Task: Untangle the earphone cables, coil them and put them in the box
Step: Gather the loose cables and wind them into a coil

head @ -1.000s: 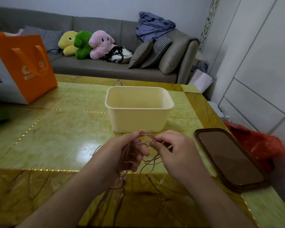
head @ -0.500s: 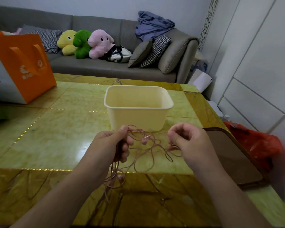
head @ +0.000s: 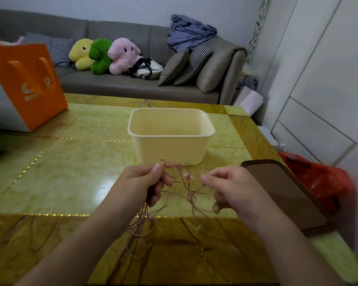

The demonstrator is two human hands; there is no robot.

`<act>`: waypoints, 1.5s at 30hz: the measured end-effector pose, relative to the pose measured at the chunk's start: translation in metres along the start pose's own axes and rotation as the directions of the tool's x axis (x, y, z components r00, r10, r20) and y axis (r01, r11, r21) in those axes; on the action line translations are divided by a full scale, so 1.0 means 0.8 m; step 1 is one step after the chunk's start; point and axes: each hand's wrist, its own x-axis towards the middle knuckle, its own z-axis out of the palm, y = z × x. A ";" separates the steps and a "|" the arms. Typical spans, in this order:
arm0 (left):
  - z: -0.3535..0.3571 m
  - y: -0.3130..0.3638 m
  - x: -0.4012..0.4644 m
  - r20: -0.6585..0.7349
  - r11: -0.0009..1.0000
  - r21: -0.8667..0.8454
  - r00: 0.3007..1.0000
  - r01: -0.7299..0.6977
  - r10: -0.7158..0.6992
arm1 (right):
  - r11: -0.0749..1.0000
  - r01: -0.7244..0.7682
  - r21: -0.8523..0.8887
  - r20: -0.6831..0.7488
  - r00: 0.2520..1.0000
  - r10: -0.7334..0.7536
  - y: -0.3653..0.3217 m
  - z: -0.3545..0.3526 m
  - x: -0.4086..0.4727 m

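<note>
Two hands hold the tangled pink earphone cable (head: 175, 183) above the green table (head: 74, 174): left hand (head: 142, 182) grips a bunch, right hand (head: 230, 187) pinches a strand at its 3 o'clock. At 12 o'clock stands the cream box (head: 171, 146), nothing visible inside.

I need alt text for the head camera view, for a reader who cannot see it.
Two bare hands, left hand and right hand, hold tangled pink earphone cables above a green-yellow table. An empty cream box stands just behind them, with an orange bag at far left.
</note>
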 end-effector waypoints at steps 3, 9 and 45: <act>0.001 -0.001 -0.001 0.009 1.000 0.007 1.000 -0.023 0.023 | 0.976 0.003 -0.218 -0.016 1.000 -0.007 0.002 0.000 0.000; -0.002 -0.002 0.001 -0.019 0.999 0.043 1.000 -0.024 0.025 | 0.933 0.031 0.360 -0.140 0.990 0.021 -0.004 -0.004 0.006; 0.013 0.006 -0.013 0.001 0.980 0.073 0.983 -0.185 0.186 | 0.892 0.379 -0.248 -0.046 0.915 -0.401 -0.007 0.036 -0.015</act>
